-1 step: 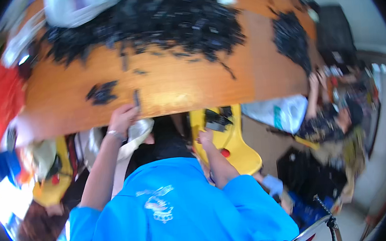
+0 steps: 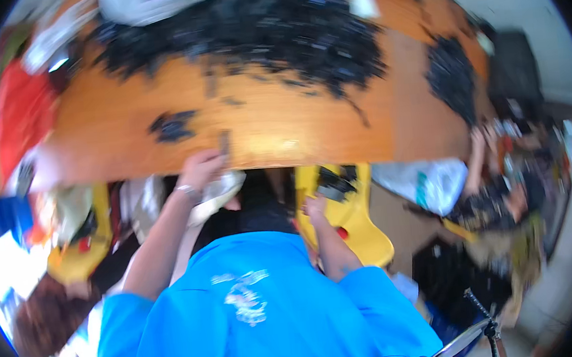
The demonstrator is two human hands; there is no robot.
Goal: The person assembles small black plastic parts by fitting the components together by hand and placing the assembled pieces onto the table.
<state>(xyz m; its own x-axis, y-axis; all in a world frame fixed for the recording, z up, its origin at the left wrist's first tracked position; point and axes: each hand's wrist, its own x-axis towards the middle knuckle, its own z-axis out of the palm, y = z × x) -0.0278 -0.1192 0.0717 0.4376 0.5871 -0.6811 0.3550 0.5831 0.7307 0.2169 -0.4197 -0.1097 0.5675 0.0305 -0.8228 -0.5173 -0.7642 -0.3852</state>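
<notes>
At the table's near edge, my left hand [image 2: 203, 168] pinches a short, thin dark strip [image 2: 225, 141] that points up over the wood. A small cluster of black pieces [image 2: 172, 126] lies on the table just beyond that hand. Lower and to the right, my right hand [image 2: 314, 206] is over a yellow chair [image 2: 366, 236]. Its blurred fingers are beside a flat grey piece [image 2: 332, 191], and I cannot tell whether they grip it. Several black pieces [image 2: 347, 177] lie around it on the seat. A large heap of black strips [image 2: 266, 34] covers the far part of the table.
A wooden table [image 2: 309, 132] spans the front. A white plastic bag [image 2: 155, 3] sits at its far left, with red cloth [image 2: 22, 120] on the left side. Another black pile [image 2: 451, 79] lies at right, near a seated co-worker [image 2: 495, 194]. A second person's hair [image 2: 46, 318] shows at lower left.
The whole view has shifted, so the table and heap appear further right. My left hand still holds the strip at the table edge; my right hand remains over the yellow chair.
</notes>
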